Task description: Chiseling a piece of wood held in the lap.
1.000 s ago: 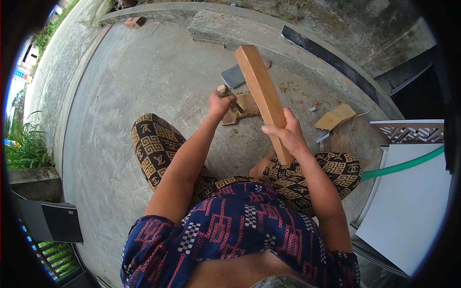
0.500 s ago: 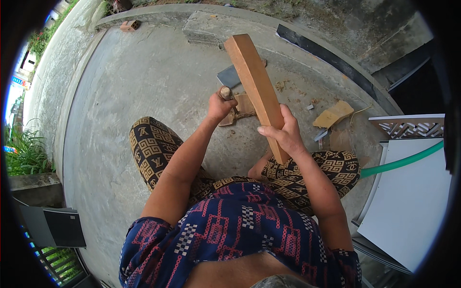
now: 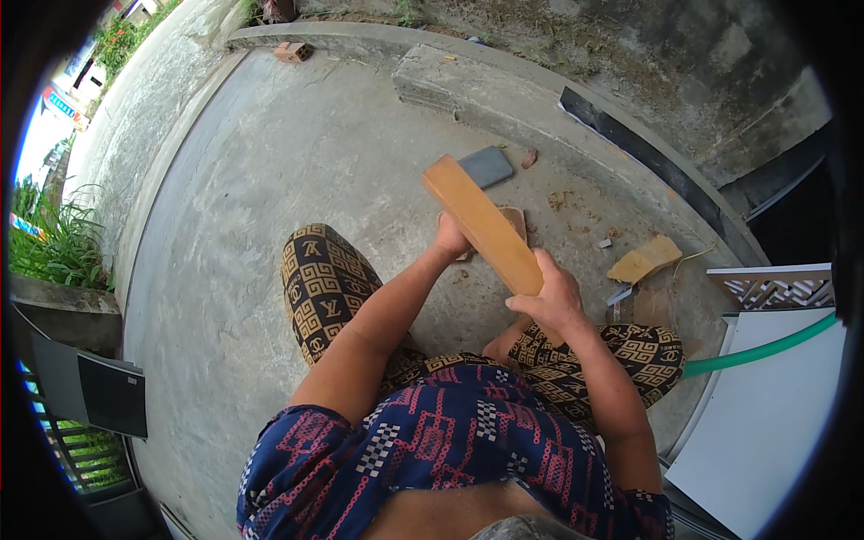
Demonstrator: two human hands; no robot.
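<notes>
A long squared wooden block (image 3: 486, 225) slants across the middle of the head view. My right hand (image 3: 556, 295) is closed round its near end, with the thumb along one side. Behind the block's left edge is my left hand (image 3: 453, 236), closed and partly hidden. It held a wooden-handled tool half a second ago; the block now covers that place. A small brown wooden board (image 3: 515, 220) on the ground shows from behind the block. Just beyond lies a flat grey rectangular slab (image 3: 486, 167).
To the right lie a yellowish wood chunk (image 3: 645, 259), a small metal blade (image 3: 618, 295) and crumbs. A green hose (image 3: 756, 346) crosses a white panel (image 3: 747, 405). A low concrete ledge (image 3: 504, 103) curves along the back, and a hollow brick (image 3: 292, 52) sits far left.
The block has tipped down from upright to a lower slant, its top end coming nearer. My left hand is now partly behind it, and the tool handle has gone from sight. The view has shifted.
</notes>
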